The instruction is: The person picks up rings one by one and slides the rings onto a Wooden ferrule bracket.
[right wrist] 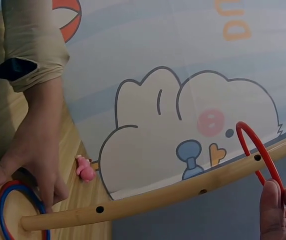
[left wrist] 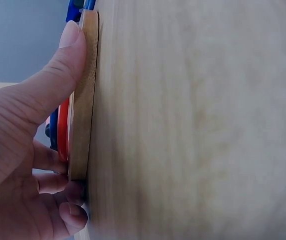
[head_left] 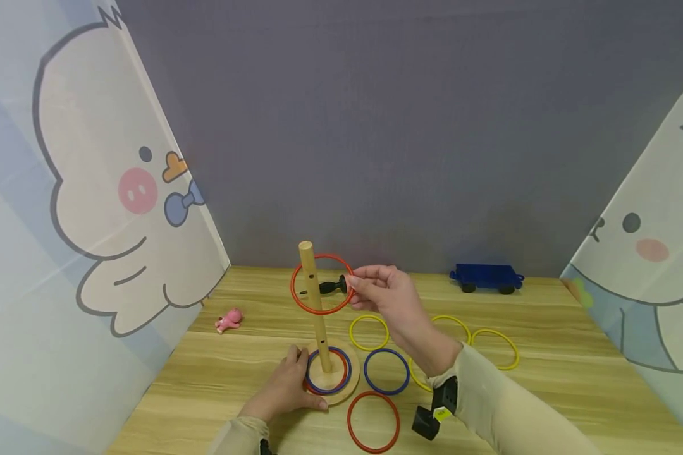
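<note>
"Head view: what did you count, largest first?"

"One table (head_left: pixel 199 385), one wooden stand (head_left: pixel 319 322), one blue wagon (head_left: pixel 486 277), three red rings (head_left: pixel 348 420), two blue rings (head_left: pixel 365 371), four yellow rings (head_left: pixel 369 350) showing, one black tool (head_left: pixel 330 287), one pink figure (head_left: pixel 229 320)."

"And your hands?"

"My left hand (head_left: pixel 287 384) gripped the stand's base (head_left: pixel 355 382); my right hand (head_left: pixel 391 300) pinched one red ring (head_left: pixel 321 313) around the post (head_left: pixel 320 328), near its top."

"Any writing?"

"Orange letters (right wrist: pixel 237 29), cut off; a yellow wrist label (head_left: pixel 442 414), unreadably small."

Post stand (head_left: pixel 319 328) on counter (head_left: pixel 575 379), w/ 2 rings (head_left: pixel 350 370) on its base, round the post. Rel. to stand: toy fig. (head_left: pixel 229 320) back-L; handled tool (head_left: pixel 331 287) behind; wagon (head_left: pixel 486 277) far back-R; sev. loose rings (head_left: pixel 408 373) to R; another ring (head_left: pixel 398 420) nr front-R.
</note>
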The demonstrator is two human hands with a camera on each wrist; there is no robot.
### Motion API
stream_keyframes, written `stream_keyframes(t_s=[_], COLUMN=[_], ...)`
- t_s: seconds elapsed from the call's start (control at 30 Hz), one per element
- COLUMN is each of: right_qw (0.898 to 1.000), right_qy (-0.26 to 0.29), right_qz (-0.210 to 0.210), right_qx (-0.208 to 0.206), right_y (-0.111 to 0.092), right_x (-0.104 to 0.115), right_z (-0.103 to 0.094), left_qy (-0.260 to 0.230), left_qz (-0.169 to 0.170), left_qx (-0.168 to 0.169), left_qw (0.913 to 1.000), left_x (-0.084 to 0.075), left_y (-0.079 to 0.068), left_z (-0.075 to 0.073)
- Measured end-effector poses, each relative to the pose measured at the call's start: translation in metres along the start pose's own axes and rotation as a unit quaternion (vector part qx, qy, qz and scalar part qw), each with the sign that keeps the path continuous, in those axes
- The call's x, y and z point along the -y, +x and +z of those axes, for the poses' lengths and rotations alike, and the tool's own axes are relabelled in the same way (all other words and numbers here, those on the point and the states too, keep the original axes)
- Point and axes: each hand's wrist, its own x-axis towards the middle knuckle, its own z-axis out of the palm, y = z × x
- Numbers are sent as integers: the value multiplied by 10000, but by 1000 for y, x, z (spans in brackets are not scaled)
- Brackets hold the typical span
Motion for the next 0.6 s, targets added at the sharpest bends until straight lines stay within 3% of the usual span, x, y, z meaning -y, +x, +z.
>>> stream_keyframes(t_s=[0.6], right_qw=[9978], right_qy=[-221], right_qz=[606], right_qx=[-149], right_y=[-3], right_x=[-48], right_z=[-16], left_qy=[23], left_qz=[52], left_qx=[-43], left_qw=[10000], left_x=[-3], left_y=[-2], left_z=[-2])
